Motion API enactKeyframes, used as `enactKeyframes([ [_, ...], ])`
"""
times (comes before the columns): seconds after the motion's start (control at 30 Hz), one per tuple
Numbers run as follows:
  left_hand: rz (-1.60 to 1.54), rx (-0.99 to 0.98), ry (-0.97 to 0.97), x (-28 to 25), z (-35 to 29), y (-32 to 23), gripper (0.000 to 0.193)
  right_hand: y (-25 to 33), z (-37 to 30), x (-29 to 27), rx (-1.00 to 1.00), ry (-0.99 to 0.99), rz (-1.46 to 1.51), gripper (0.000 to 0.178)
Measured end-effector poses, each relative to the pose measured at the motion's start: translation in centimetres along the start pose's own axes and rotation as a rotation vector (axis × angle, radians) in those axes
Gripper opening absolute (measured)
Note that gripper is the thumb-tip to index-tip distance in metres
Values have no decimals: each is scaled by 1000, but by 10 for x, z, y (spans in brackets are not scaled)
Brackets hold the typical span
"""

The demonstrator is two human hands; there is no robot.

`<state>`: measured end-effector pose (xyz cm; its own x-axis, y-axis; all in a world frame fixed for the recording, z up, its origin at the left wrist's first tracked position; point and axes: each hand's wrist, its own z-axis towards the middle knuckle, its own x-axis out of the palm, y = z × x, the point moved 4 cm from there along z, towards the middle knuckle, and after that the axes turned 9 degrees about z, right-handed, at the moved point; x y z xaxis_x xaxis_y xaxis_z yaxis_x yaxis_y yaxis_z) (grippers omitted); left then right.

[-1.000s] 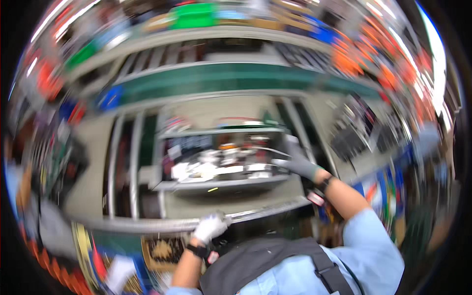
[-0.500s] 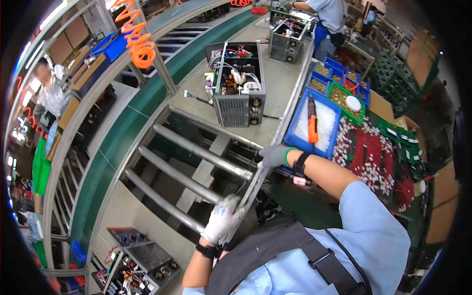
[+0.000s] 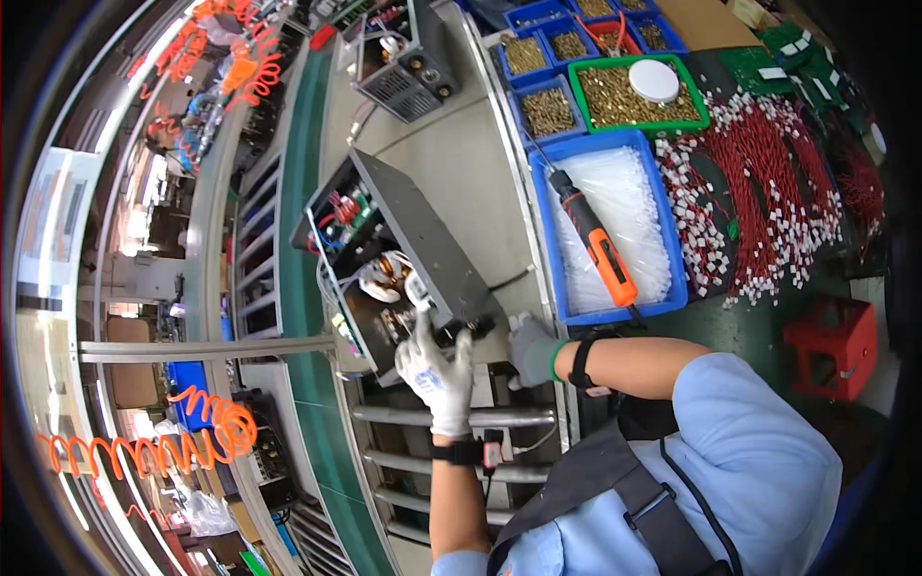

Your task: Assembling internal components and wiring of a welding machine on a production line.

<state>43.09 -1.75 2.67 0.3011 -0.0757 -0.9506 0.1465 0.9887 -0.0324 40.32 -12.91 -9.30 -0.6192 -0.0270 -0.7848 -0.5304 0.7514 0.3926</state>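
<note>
Two gloved hands are at the near end of an open metal chassis [image 3: 408, 254] that lies tilted on the grey workbench [image 3: 461, 144], its grey side panel up and its inside showing toward the left. The left hand [image 3: 437, 370] rests against that near end with the fingers spread, one fingertip up by a small white part at the rim. The right hand [image 3: 533, 350] is closed around the near right corner, by a dark knob or connector; how tightly it grips I cannot tell. Inside the unit a copper-wound coil [image 3: 384, 274], red and blue wiring and circuit boards are already fitted, so to my eye much of the assembly is done, while the casing is still open and no cover is on. To the right, an orange-and-black electric screwdriver [image 3: 594, 238] lies untouched in a blue tray of clear plastic pieces [image 3: 615, 226], well apart from both hands. Farther off sits a green tray of brass screws [image 3: 634, 96], with bundles of red wires [image 3: 768, 182] on the far right. A second chassis [image 3: 403, 53] stands at the far end of the bench.
</note>
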Motion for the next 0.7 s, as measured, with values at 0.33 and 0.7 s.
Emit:
enactKeyframes([
  [0.33, -111, -68, -29, -58, -88, 10, 41, 73, -37, 28, -134, 219, -43, 70],
  [0.7, -36, -199, -203, -103, -283, 40, 38, 94, -65, 92, -345, 224, 288, 60],
])
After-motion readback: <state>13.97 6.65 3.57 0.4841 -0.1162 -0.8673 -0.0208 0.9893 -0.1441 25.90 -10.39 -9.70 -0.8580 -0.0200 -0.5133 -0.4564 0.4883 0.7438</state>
